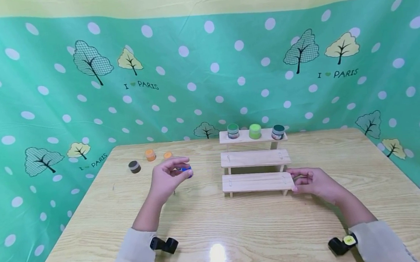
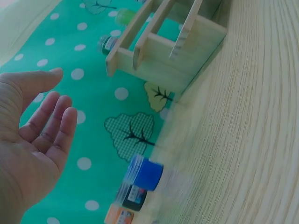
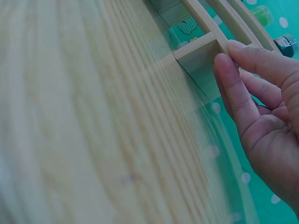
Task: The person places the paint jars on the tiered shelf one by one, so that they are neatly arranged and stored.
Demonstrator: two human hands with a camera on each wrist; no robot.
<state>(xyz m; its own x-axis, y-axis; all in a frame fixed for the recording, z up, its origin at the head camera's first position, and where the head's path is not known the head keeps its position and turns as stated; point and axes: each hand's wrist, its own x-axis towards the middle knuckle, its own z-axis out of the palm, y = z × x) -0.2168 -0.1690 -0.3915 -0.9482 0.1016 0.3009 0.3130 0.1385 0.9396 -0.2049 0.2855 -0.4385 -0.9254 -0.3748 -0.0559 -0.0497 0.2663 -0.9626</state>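
A three-tier wooden stepped rack stands on the table, three jars along its top step. My right hand is at the rack's right end. Thumb and fingertips pinch the edge of the lowest step there, as the right hand also shows in the right wrist view. To the rack's left my left hand is raised over the table. A blue jar shows by its fingertips in the head view. In the left wrist view the left hand has a gap between thumb and fingers, with the blue jar apart from it.
On the top step sit a green jar, a light green jar and a dark green jar. A black jar and two orange jars are at the table's back left. Dotted cloth hangs behind.
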